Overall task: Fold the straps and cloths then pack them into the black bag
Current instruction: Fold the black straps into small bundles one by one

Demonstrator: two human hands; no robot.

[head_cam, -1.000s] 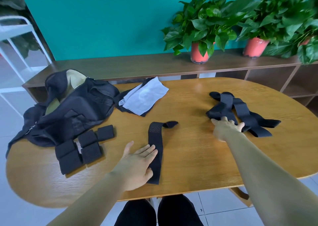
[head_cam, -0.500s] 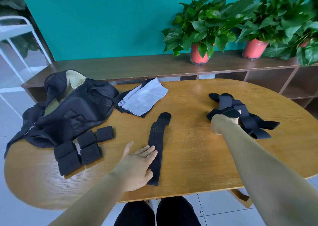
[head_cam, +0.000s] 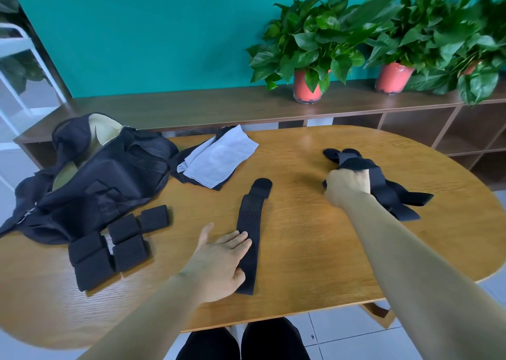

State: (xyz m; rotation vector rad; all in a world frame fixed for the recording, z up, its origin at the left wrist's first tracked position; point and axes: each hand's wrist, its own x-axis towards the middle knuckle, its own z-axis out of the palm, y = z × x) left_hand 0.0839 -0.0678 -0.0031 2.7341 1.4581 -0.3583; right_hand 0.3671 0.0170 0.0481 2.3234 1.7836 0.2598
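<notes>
A long black perforated strap point(head_cam: 250, 228) lies flat along the middle of the wooden table point(head_cam: 315, 250). My left hand point(head_cam: 221, 261) rests flat on its near end, fingers straight. On the right, my right hand point(head_cam: 346, 185) grips one black strap out of a loose pile of straps point(head_cam: 391, 192). The black bag point(head_cam: 93, 179) lies open at the far left. Several folded black straps point(head_cam: 115, 242) sit in front of it. A light grey cloth point(head_cam: 219, 159) lies on a dark cloth at the back.
A low wooden shelf point(head_cam: 191, 107) runs behind the table and carries potted plants point(head_cam: 309, 58) in red pots. A white rack point(head_cam: 16, 72) stands at the far left. My knees show below the table's near edge.
My right hand went from lying open by the strap pile to curling round one strap and lifting it. The far end of the long strap straightened out. My left hand stayed put.
</notes>
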